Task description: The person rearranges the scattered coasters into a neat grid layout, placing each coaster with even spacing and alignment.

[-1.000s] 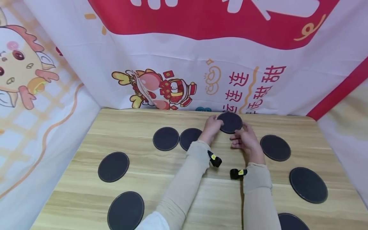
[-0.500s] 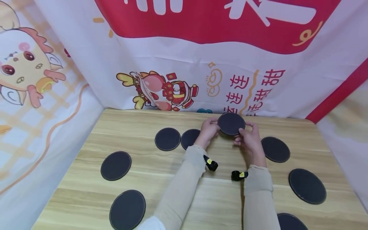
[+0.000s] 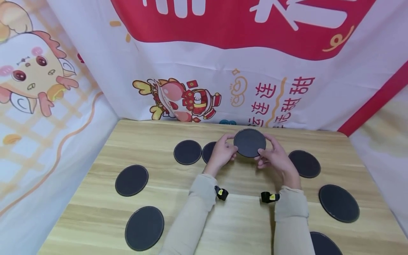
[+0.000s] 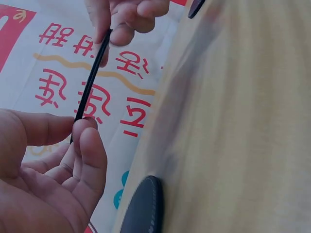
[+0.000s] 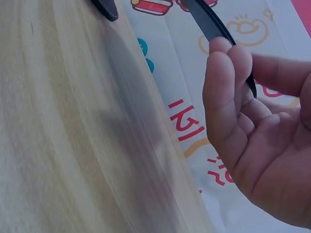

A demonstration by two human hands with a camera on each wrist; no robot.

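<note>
Both hands hold one round black coaster [image 3: 250, 142] with a stitched edge, raised above the far part of the wooden table. At its left edge the left hand [image 3: 222, 153] pinches it between thumb and fingers; the right hand [image 3: 276, 157] pinches the right edge. Seen edge-on in the left wrist view, the coaster [image 4: 92, 77] is a thin dark strip between the two hands. The right wrist view shows the right thumb and fingers gripping its rim [image 5: 218, 29]. Partly behind the left hand lies another coaster [image 3: 208, 150], flat on the table.
More black coasters lie flat on the table [image 3: 242, 219]: one [image 3: 188, 152] at the back, others at left [image 3: 132, 180] and right [image 3: 304, 163], [image 3: 339, 203]. A printed white and red cloth [image 3: 197, 60] hangs along the table's far edge.
The coaster has come up off the far edge of the table, nearer the camera and slightly left, with both hands. The right hand's hold has firmed on its edge.
</note>
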